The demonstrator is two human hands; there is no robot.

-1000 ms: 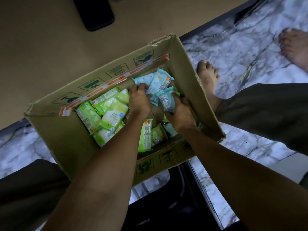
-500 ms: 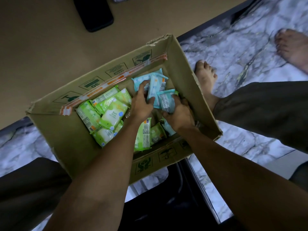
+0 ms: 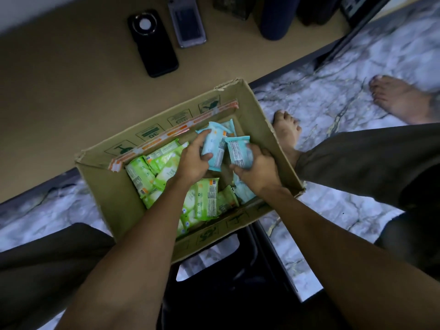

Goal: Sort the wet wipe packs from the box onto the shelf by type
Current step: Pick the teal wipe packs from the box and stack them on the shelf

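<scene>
Gripping a blue wet wipe pack [image 3: 215,148], the left hand [image 3: 194,160] has fingers curled over its far edge and the thumb against its near end. The right hand [image 3: 258,167] clasps a second blue pack [image 3: 238,151], label side up, fingers wrapped round its right edge. The two held packs touch one another above the right half of the cardboard box [image 3: 114,194].

Further blue packs are noted: one [image 3: 230,126] at the box's far right corner behind the held pair, another [image 3: 245,192] partly hidden under the right wrist. Green wet wipe packs [image 3: 152,167] fill the left and near portions of the box, lying overlapped and tilted; one green pack [image 3: 207,201] stands on edge between the forearms, barcode panel facing up.

The box sits on a marble-pattern floor [image 3: 321,108], its far wall against the edge of a tan shelf surface [image 3: 71,79]. On that surface, well apart from the box, lie a black phone [image 3: 152,42] and a second dark device [image 3: 188,22], side by side. Two bare feet [image 3: 285,132] rest on the floor right of the box.
</scene>
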